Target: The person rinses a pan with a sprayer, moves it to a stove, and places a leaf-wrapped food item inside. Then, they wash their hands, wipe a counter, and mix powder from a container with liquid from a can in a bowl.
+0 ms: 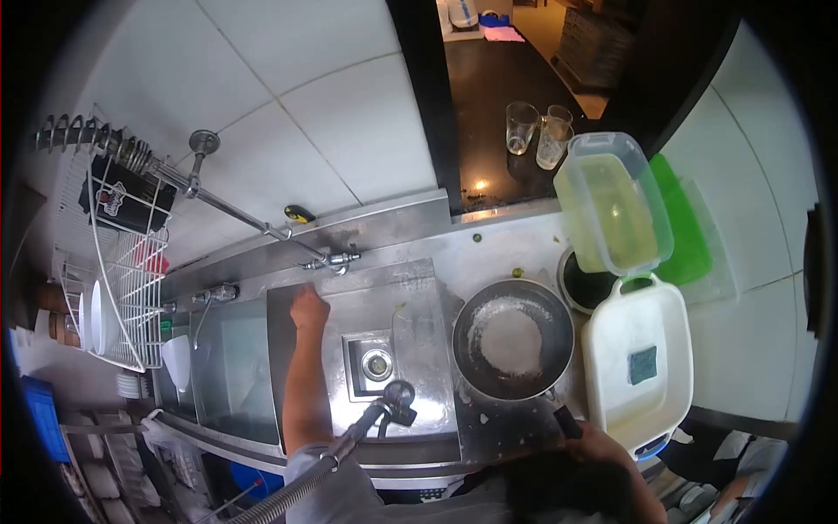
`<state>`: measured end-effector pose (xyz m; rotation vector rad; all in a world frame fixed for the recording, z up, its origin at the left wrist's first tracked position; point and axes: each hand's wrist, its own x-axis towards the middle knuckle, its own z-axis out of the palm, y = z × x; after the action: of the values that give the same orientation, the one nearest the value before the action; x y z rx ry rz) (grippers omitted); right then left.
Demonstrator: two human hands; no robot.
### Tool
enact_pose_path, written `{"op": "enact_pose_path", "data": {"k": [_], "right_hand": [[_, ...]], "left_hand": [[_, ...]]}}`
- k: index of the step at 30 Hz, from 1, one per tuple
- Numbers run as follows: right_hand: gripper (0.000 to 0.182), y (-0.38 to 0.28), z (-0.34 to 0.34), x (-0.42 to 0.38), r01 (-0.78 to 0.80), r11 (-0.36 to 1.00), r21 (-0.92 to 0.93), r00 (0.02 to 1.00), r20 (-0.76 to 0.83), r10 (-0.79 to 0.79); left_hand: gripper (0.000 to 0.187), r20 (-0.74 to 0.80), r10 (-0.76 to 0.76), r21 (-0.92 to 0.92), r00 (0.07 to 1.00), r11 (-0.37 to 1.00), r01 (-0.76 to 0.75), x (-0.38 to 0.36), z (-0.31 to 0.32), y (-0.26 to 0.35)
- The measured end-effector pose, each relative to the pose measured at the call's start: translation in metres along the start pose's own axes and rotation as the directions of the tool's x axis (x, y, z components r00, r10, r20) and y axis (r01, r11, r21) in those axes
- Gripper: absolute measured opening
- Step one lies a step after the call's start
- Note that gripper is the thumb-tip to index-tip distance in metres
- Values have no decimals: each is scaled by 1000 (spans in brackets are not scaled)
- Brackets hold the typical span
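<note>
My left hand [310, 308] is closed in a fist over the left rim of the steel sink [415, 349], just below the wall tap [336, 261]. What its fingers hold, if anything, is hidden. At the lower right, my right hand [601, 444] is closed round the end of the black handle of a frying pan [471, 374]. Whitish residue covers the middle of the pan, which rests on the counter right of the sink. In front of the sink hangs a spray nozzle [399, 396] on its coiled hose.
A white basin [602, 384] holds a green scouring pad [643, 365]. Behind it stand a clear plastic tub [611, 205] and a green lid [694, 231]. Several glasses [521, 129] stand on the dark ledge. Left are a water-filled sink [234, 367] and a wire rack [131, 323].
</note>
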<state>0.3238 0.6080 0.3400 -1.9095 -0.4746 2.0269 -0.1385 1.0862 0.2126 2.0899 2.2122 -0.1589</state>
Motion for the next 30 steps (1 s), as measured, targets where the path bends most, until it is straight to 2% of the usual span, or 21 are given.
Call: {"op": "enact_pose_path", "data": {"k": [3,5,7,11,13,14,15,16,17,19,20,21,22,23,24,25,26,27,28,29,30], "right_hand": [[21,21,0,8,-23,999,-24,999,23,23],[24,18,-7,14,8,999,-37,999,48,-6],[23,11,-10,12,15,998,-63,999,53,-12],[22,-1,-4,3,3,1000,-15,999,34,-3],[19,2,0,6,41,999,-27,999,-13,-41],[19,2,1,7,25,999,-23,1000,-1,-25],[18,3,2,7,2,1000,-9,1000,10,-2],[17,5,3,7,-17,1000,2,1000,21,17],[17,7,2,9,-22,1000,3,999,32,22],[16,13,2,11,15,999,-34,1000,15,-14],[16,14,2,10,19,999,-26,1000,15,-18],[19,13,2,8,8,999,32,999,44,-10],[21,13,0,6,4,996,90,998,62,-10],[21,21,-1,10,29,995,98,999,30,-32],[23,34,-2,21,52,997,54,998,39,-54],[25,44,-3,28,79,997,11,996,40,-79],[25,45,-4,28,101,995,24,993,67,-102],[25,45,-4,28,124,992,36,988,93,-127],[23,51,-5,30,133,990,56,984,110,-138],[21,60,-7,28,129,989,73,981,134,-137],[21,52,-4,17,176,980,96,971,148,-189]], "left_hand": [[35,-378,211,-32,901,970,-241,21,-13,3],[35,-507,290,-32,812,935,-354,49,-15,-7],[33,-74,207,-11,976,978,-208,59,-26,-8],[29,-53,88,-82,995,992,-93,48,-1,-14],[26,-61,253,130,966,961,-243,25,23,-24],[30,135,137,157,981,975,-158,22,22,-25],[30,150,131,167,980,973,-156,16,43,-42],[32,274,372,57,887,914,-401,14,79,-69],[35,358,589,-83,725,793,-603,3,97,-89],[38,405,348,-312,846,922,-229,-75,74,-81],[38,366,396,-363,842,894,-263,-100,96,-95],[36,592,294,-637,751,742,211,-137,84,-97],[33,612,369,-713,700,640,287,-165,91,-103],[35,517,502,-820,693,524,232,-196,100,-104],[38,749,307,-662,586,312,682,-222,95,-89],[42,779,286,-621,558,234,748,-255,57,-64],[39,833,227,-545,504,184,818,-274,60,-62],[39,777,385,-485,498,-140,863,-297,75,-66],[38,733,471,-481,491,-152,864,-305,101,-75],[40,698,599,-413,391,-110,904,-319,113,-77],[39,767,547,-397,337,-10,918,-324,88,-67]]}}
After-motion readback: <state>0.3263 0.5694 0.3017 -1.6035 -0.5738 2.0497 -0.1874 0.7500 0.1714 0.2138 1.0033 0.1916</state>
